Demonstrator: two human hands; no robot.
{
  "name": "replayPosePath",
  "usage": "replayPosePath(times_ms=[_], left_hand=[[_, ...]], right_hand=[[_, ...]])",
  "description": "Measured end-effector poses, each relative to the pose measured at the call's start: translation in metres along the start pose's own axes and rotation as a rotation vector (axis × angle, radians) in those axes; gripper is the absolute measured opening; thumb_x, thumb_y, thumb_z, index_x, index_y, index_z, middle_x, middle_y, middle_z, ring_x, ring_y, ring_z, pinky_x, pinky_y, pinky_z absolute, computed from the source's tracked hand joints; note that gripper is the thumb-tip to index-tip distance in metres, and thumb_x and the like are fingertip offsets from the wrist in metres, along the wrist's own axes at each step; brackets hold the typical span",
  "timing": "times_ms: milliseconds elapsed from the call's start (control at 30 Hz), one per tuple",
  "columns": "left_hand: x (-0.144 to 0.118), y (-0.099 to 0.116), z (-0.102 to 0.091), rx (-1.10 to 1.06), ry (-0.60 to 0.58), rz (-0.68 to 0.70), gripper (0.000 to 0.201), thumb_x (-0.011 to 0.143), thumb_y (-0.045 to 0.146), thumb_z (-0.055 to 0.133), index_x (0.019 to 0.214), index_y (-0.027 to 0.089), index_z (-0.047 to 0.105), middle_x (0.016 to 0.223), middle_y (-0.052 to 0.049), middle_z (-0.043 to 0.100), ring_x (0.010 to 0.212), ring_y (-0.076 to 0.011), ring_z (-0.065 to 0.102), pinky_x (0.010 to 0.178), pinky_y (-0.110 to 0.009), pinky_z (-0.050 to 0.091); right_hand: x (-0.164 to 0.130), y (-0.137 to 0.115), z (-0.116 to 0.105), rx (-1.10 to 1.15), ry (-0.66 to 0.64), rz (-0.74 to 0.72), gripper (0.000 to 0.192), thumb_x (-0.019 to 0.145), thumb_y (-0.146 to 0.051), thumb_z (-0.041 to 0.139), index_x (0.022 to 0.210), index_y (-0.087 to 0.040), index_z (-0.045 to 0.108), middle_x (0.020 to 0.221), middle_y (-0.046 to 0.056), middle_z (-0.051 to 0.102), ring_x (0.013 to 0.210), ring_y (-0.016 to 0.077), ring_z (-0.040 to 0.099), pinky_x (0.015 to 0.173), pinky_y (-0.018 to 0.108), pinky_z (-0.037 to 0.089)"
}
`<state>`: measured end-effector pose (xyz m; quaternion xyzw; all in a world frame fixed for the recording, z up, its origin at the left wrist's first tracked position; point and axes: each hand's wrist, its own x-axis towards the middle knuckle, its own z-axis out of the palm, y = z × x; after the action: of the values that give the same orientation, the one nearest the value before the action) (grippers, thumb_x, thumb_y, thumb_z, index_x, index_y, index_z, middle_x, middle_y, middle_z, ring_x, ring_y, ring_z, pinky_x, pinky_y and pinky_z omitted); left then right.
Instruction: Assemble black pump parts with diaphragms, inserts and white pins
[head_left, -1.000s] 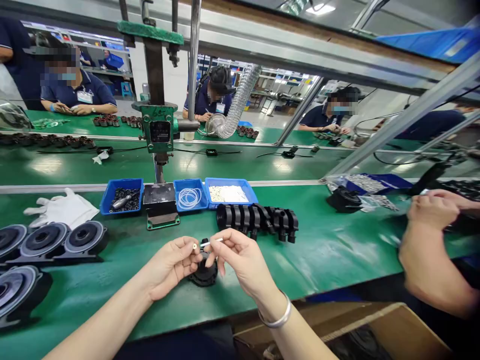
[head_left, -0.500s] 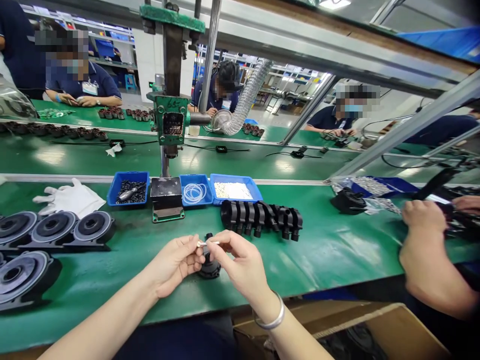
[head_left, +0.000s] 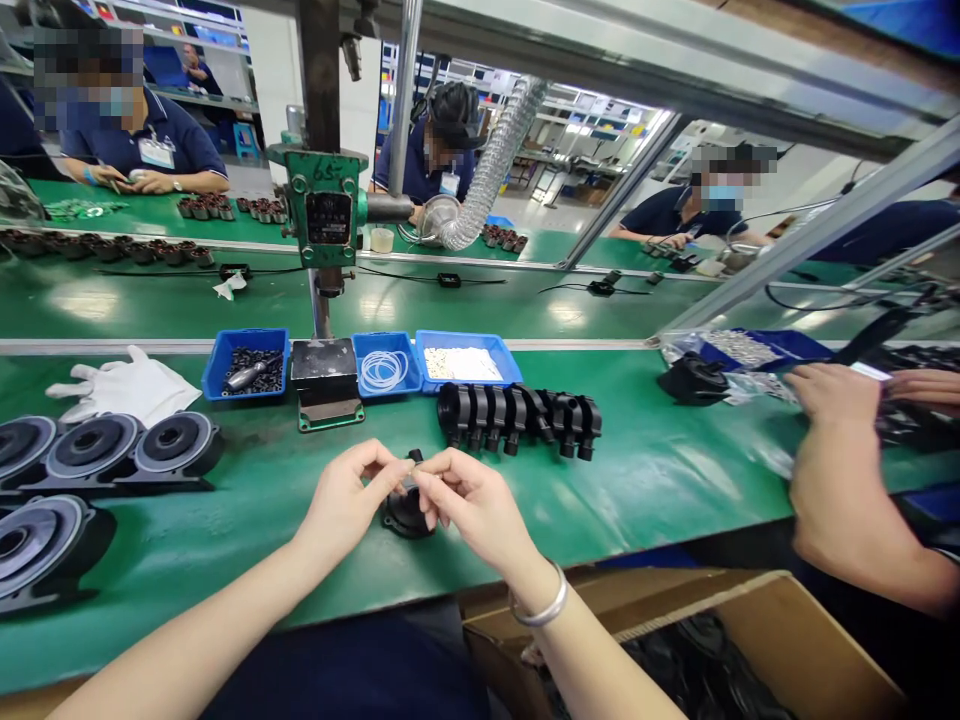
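Observation:
My left hand [head_left: 350,497] and my right hand [head_left: 474,505] meet at the fingertips, thumb and forefinger of each pinched together. Between them is a thin white pin with a small cream-coloured piece at its left end, now mostly covered by the fingers. Just below and behind the fingertips stands a round black plastic housing [head_left: 409,518] on the green bench, with a short spout at its top. Farther back lies a row of ribbed black plastic fittings [head_left: 517,418]. A silver bangle circles my right wrist.
Blue bins hold small black parts [head_left: 259,370], clear tubing [head_left: 384,370] and small white pieces [head_left: 469,362]. A green hand press [head_left: 327,385] stands between bins. Round black housings [head_left: 94,445] and a white glove [head_left: 127,388] lie left. A co-worker's arm [head_left: 847,470] is right; a cardboard box [head_left: 780,620] is below.
My hands have closed together and the left has turned palm-down, hiding most of the white pin. The view has shifted slightly. The co-worker's hand at right has moved a little.

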<state>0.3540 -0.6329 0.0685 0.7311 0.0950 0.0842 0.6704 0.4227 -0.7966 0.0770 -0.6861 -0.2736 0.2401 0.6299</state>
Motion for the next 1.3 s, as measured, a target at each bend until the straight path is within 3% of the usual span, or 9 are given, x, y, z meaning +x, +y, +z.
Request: replayPosePath(times_ms=[167,267,367,467,667,767,867,1000,1300], left_hand=[[0.013,0.006,-0.003,0.335,-0.066,0.315,0.028,0.101,0.035,0.044,0.1,0.02,0.068,0.098,-0.005,0.07,0.096,-0.0187,0.063,0.088,-0.03,0.047],[0.016,-0.009,-0.004,0.508,-0.352,0.406,0.051,0.091,0.033,0.06,0.139,0.02,0.05,0.145,-0.013,0.053,0.136,-0.0275,0.047,0.113,-0.043,0.037],[0.016,-0.032,-0.004,0.694,-0.668,0.484,0.08,0.082,0.025,0.071,0.152,0.022,0.034,0.162,-0.014,0.031,0.153,-0.0329,0.016,0.123,-0.054,0.02],[0.015,-0.047,-0.003,0.772,-0.693,0.519,0.078,0.085,0.027,0.07,0.153,0.021,0.033,0.159,-0.015,0.037,0.153,-0.0316,0.015,0.122,-0.052,0.024],[0.018,-0.052,-0.003,0.832,-0.559,0.518,0.089,0.074,0.042,0.08,0.148,0.015,0.039,0.143,-0.024,0.049,0.137,-0.0408,0.042,0.109,-0.055,0.041],[0.019,-0.046,-0.007,0.574,-0.349,0.372,0.08,0.072,0.041,0.079,0.142,0.018,0.047,0.133,-0.019,0.056,0.127,-0.0373,0.05,0.109,-0.054,0.039],[0.015,-0.026,-0.013,-0.098,-0.139,0.0,0.062,0.088,0.053,0.06,0.139,0.02,0.048,0.124,-0.015,0.063,0.109,-0.0301,0.063,0.098,-0.048,0.049],[0.007,0.0,-0.021,-0.877,-0.144,-0.378,0.058,0.099,0.057,0.034,0.128,0.013,0.056,0.113,-0.018,0.069,0.105,-0.028,0.068,0.075,-0.033,0.057],[-0.005,0.006,-0.019,-1.091,-0.055,-0.494,0.049,0.1,0.051,0.04,0.125,0.014,0.063,0.111,-0.016,0.073,0.104,-0.0275,0.07,0.074,-0.032,0.058]], right_hand=[[0.0,0.002,-0.015,0.36,0.066,0.075,0.029,0.087,-0.042,0.072,0.078,-0.018,0.059,0.056,-0.003,0.061,0.04,0.0072,0.049,0.04,0.018,0.036],[-0.001,0.001,-0.027,0.476,0.21,0.028,0.027,0.086,-0.041,0.074,0.08,-0.018,0.061,0.055,-0.005,0.057,0.038,0.0056,0.044,0.037,0.017,0.032],[-0.002,0.005,-0.034,0.503,0.221,0.039,0.026,0.086,-0.04,0.074,0.081,-0.018,0.063,0.056,-0.005,0.056,0.038,0.0051,0.044,0.036,0.016,0.03],[-0.004,0.01,-0.033,0.504,0.2,0.072,0.025,0.086,-0.039,0.074,0.08,-0.017,0.064,0.057,-0.004,0.057,0.039,0.0045,0.044,0.037,0.016,0.03],[-0.003,0.013,-0.028,0.492,0.188,0.113,0.028,0.086,-0.041,0.074,0.08,-0.017,0.062,0.056,-0.004,0.056,0.039,0.0042,0.044,0.037,0.015,0.03],[-0.003,0.011,-0.027,0.479,0.196,0.121,0.028,0.086,-0.041,0.074,0.081,-0.017,0.062,0.057,-0.003,0.059,0.039,0.0043,0.046,0.037,0.014,0.03],[-0.005,0.009,-0.023,0.459,0.19,0.123,0.027,0.086,-0.041,0.075,0.083,-0.017,0.063,0.058,-0.001,0.062,0.04,0.006,0.051,0.036,0.014,0.033],[-0.008,0.005,-0.01,0.389,0.12,0.136,0.027,0.086,-0.041,0.075,0.088,-0.015,0.067,0.064,0.003,0.068,0.045,0.0097,0.06,0.037,0.015,0.037],[-0.006,0.002,0.022,0.045,0.02,0.061,0.028,0.094,-0.042,0.063,0.088,-0.015,0.066,0.06,0.0,0.065,0.046,0.0088,0.059,0.044,0.018,0.039]])
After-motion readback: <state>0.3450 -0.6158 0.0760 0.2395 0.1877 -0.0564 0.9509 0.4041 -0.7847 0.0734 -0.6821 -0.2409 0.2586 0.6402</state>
